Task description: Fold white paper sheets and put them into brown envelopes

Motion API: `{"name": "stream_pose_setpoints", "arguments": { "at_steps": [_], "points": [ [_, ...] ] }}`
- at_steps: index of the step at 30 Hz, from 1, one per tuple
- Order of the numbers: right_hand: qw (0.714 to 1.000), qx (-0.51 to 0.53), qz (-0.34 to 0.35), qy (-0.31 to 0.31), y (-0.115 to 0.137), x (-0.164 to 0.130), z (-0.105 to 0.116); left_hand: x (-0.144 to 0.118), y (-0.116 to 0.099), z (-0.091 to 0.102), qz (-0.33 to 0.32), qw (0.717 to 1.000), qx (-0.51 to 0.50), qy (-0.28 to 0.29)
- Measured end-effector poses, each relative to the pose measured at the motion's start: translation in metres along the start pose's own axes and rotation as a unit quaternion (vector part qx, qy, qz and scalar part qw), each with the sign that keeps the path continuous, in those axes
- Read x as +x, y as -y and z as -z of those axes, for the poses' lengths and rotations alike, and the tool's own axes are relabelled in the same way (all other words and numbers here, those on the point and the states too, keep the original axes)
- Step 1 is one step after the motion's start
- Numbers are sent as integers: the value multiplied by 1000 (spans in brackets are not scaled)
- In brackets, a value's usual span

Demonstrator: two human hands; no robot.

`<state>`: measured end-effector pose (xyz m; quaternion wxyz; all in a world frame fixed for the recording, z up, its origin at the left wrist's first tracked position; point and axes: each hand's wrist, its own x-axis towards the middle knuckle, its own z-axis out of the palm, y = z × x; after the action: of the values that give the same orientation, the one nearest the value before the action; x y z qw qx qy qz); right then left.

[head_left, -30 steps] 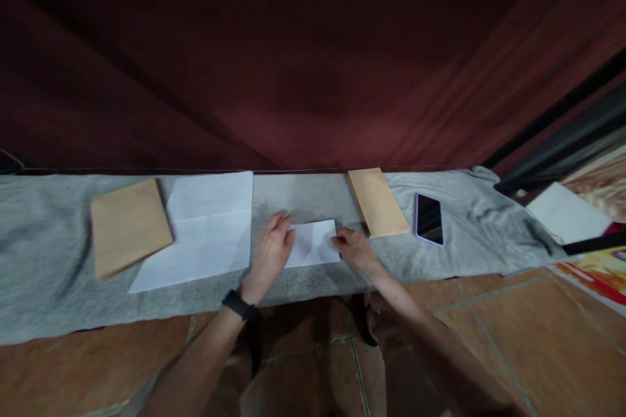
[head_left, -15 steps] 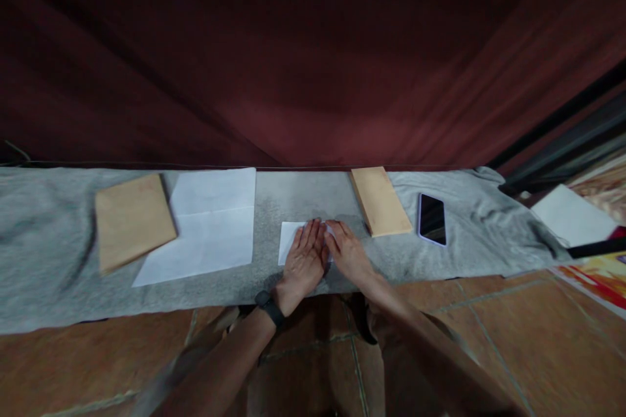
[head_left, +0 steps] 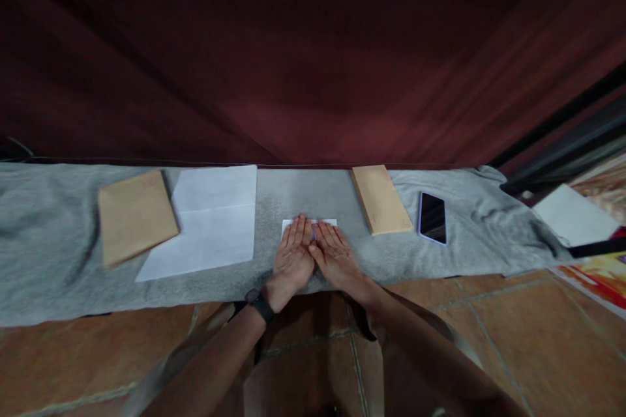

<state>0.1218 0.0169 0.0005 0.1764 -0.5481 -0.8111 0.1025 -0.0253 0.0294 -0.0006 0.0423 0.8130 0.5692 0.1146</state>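
A small white sheet of paper point(head_left: 286, 224), probably folded, lies on the grey cloth point(head_left: 298, 192) in front of me. Both palms press flat on it and cover most of it, so only its far edge and corners show. My left hand point(head_left: 295, 254), with a dark watch at the wrist, rests on the left part with fingers stretched forward. My right hand point(head_left: 336, 257) lies on the right part, fingers stretched as well. The two thumbs meet near the middle of the paper.
To the left, a larger creased white sheet point(head_left: 220, 234) lies partly under a brown envelope-like piece point(head_left: 137, 215). On the right are a tan box-like block point(head_left: 381, 199) and a phone point(head_left: 432, 218). A dark red curtain point(head_left: 313, 78) hangs behind; tiled floor point(head_left: 528, 332) lies below.
My left hand has slid left over the small paper, covering its left side. My right hand has shifted slightly left and now lies flatter. The other things stay in place.
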Motion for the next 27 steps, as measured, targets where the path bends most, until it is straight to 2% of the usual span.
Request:
{"name": "stream_pose_setpoints", "arguments": {
  "at_steps": [7, 13, 21, 24, 27],
  "points": [
    [998, -41, 3, -40, -14, -4, -7, -8, 8, -2, 20, 999, -7, -47],
    [998, -56, -27, -22, -27, -7, -2, -11, 10, 3, 52, 998, -3, -28],
    [997, -68, -39, 13, -52, -14, 13, -18, 18, 13, 50, 998, -14, -28],
    [997, -59, -46, -8, -56, -15, 18, -18, 16, 16, 54, 998, -30, -25],
    [999, -26, -35, -33, -48, -10, 22, -16, 15, 18, 46, 997, -58, -25]
  ]
}}
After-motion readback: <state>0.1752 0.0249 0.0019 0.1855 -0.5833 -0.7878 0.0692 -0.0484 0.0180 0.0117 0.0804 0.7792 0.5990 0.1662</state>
